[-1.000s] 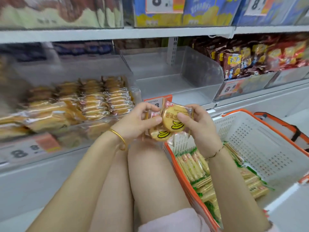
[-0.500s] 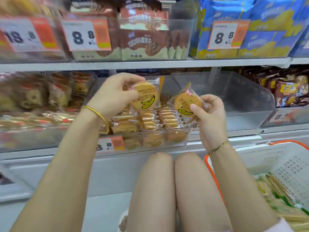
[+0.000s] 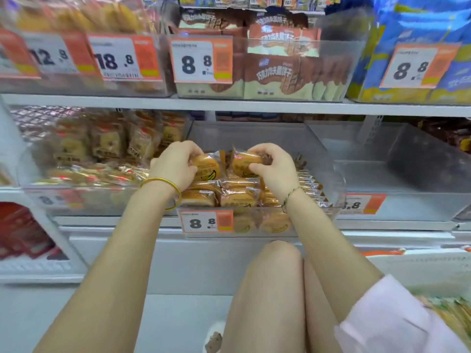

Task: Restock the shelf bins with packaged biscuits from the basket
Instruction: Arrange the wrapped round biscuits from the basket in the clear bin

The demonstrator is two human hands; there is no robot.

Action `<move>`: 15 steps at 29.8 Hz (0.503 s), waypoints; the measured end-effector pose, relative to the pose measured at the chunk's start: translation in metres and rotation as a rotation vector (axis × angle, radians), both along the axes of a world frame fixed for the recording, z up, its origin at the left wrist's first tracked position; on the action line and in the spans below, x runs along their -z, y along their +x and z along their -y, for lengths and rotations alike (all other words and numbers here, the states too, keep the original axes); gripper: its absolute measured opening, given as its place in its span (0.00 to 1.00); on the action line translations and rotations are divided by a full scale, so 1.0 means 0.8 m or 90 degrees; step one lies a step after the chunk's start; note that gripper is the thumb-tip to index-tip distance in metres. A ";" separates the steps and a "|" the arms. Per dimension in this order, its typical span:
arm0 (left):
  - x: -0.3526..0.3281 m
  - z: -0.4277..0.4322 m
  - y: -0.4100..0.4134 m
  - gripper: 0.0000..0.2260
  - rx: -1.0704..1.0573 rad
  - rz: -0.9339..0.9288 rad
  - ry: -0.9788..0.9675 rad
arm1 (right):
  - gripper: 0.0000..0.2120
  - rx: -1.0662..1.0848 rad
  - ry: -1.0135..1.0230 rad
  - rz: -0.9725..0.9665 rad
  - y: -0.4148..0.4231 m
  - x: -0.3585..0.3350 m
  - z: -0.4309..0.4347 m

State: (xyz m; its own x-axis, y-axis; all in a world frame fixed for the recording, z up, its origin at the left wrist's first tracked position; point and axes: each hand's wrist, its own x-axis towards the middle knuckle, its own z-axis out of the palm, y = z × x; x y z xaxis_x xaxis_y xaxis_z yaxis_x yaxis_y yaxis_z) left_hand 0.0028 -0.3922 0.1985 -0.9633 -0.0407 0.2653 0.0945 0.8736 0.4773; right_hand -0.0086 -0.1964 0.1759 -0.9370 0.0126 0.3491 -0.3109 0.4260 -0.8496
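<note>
The left hand [image 3: 175, 164] is curled over one packet of biscuits [image 3: 207, 165], fingers on top and thumb underneath. The right hand [image 3: 274, 169] pinches a second packet [image 3: 243, 161] between thumb and bent fingers. Both packets hang side by side just above the stacked rows [image 3: 237, 197] in the clear bin [image 3: 340, 182], over its middle and nearer the left wall than the right. Each is a single round biscuit in thin clear film, so it is probably very light and needs almost no force to hold. The film looks glossy and likely slippery, and it crinkles loosely at the sealed ends, which would make those ends a poor place to grip. The better hold seems to be across the flat faces or around the rim of the biscuit itself, as both hands do here. The biscuit is stiff but probably brittle (a hard squeeze or a drop onto the bin's front edge could crack it), so it is best lowered flat onto the rows rather than tossed in. The rows already reach close to the front rim, so a smooth wrapper laid on top may slide toward that edge. Only a corner of the basket [image 3: 420, 266] shows at the lower right, well apart from the hands.
</note>
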 end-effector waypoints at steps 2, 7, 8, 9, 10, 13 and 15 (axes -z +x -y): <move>0.005 0.000 -0.003 0.14 0.013 0.053 -0.064 | 0.13 -0.035 0.038 0.044 -0.002 0.006 0.003; 0.007 0.003 -0.006 0.16 0.010 0.100 -0.160 | 0.13 -0.079 0.048 0.146 -0.001 0.014 0.005; 0.007 0.004 -0.006 0.17 0.014 0.105 -0.158 | 0.13 -0.086 0.056 0.147 -0.001 0.012 0.005; 0.007 0.006 -0.007 0.17 0.022 0.111 -0.153 | 0.13 -0.094 0.067 0.146 -0.001 0.011 0.004; 0.007 0.008 -0.007 0.17 0.030 0.119 -0.149 | 0.14 -0.103 0.082 0.146 -0.001 0.009 0.004; 0.005 0.011 -0.008 0.18 0.041 0.147 -0.140 | 0.16 -0.124 0.140 0.151 0.000 0.007 0.002; 0.003 0.010 -0.008 0.19 0.040 0.160 -0.138 | 0.16 -0.121 0.159 0.151 0.000 0.006 0.001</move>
